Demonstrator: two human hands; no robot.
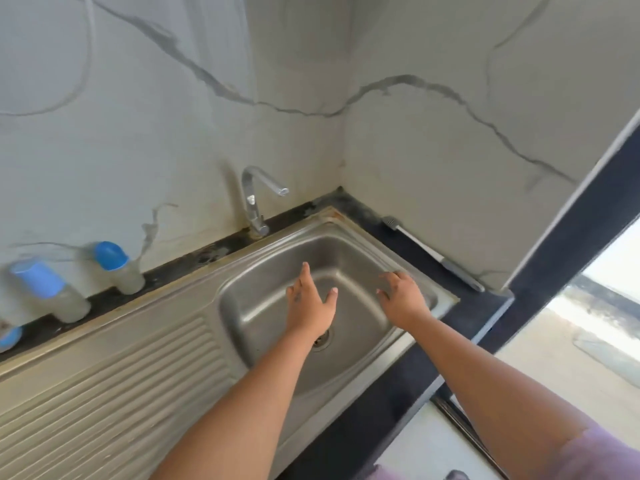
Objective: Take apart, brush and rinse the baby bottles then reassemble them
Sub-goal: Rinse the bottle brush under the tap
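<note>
Both hands, the left hand and the right hand, were open and empty over the sink. The baby bottles stood capped left of the sink, probably waiting to be washed. A brush lay right of the sink.

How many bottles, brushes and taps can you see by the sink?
Bottles with blue caps: 3, one by the wall, one further left, one cut off at the left edge
Brushes: 1
Taps: 1
Total: 5
</note>
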